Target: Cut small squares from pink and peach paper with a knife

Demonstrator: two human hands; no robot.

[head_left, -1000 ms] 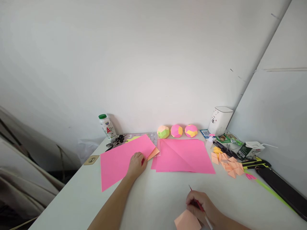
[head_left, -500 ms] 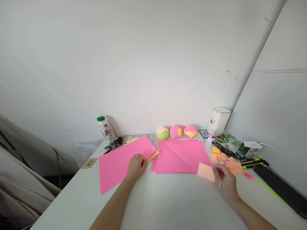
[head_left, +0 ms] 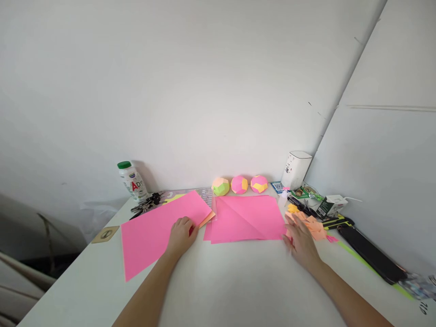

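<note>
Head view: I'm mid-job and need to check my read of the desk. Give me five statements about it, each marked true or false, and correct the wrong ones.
1. The left hand is on the left pink sheet. True.
2. The right hand is on the bottle. False: the right hand is at the orange papers, and the bottle is far to the left.
3. Three paper balls sit in a row near the wall. True.
4. The cap of the bottle is red. False: the cap is green.
5. The tall white box stands right of the paper balls. True.
</note>
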